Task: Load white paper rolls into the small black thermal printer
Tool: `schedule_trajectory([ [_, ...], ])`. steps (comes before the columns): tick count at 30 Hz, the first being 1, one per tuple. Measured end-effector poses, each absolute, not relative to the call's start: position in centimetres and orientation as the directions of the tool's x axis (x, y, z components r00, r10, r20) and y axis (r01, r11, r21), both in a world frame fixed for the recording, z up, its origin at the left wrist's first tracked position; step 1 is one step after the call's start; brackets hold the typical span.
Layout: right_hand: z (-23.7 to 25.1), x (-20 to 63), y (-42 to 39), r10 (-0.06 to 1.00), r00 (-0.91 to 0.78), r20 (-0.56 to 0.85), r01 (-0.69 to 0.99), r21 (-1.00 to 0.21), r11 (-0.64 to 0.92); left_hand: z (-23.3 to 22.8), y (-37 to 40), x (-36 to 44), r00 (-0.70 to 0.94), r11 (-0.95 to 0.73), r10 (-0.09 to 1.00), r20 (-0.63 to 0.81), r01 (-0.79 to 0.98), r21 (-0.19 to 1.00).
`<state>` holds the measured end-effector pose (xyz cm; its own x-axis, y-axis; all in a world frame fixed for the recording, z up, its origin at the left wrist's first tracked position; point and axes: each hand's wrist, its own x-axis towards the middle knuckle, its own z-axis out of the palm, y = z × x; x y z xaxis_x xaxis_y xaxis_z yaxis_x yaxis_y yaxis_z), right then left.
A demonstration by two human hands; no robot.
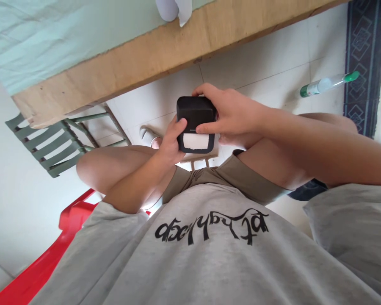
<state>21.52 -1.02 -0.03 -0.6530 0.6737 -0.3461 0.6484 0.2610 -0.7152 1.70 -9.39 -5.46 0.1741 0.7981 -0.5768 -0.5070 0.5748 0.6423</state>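
Observation:
A small black box with rounded corners, which looks like a mini printer (pixel 197 111), is held over my lap. A white paper piece (pixel 196 141) with an uneven lower edge shows on its near part. My left hand (pixel 173 142) grips its left side, thumb on the top face and the other fingers hidden beneath. From the right, my right hand (pixel 227 111) clasps the far right corner. Its thumb lies across the top face, just above the paper, and its index finger bends over the far edge.
Ahead is a table with a wooden edge (pixel 139 61) and a pale green cover (pixel 66 34). A white roll (pixel 168 9) with a loose paper end sits near that edge. A plastic bottle (pixel 324 86) lies on the floor at right. A green slatted chair (pixel 51 146) and red plastic seat (pixel 73 218) are at left.

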Motion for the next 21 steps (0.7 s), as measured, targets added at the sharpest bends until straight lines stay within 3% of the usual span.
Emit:
schedule_trajectory([
  [7, 1.0, 21.8, -0.7, 0.673, -0.686, -0.276, 0.625, -0.698, 0.351, -4.0, -8.9, 2.7, 0.095, 0.601, 0.702, -0.706, -0.611, 0.515],
  [11, 0.7, 21.9, -1.1, 0.618, -0.749, -0.24, 0.561, -0.725, 0.399, -3.8, -8.6, 2.9, 0.086, 0.627, 0.645, -0.76, -0.628, 0.461],
  [21, -2.2, 21.4, -1.0, 0.575, -0.794, -0.198, 0.508, -0.737, 0.447, -5.0, -8.8, 2.5, 0.011, 0.628, 0.627, -0.779, -0.599, 0.497],
])
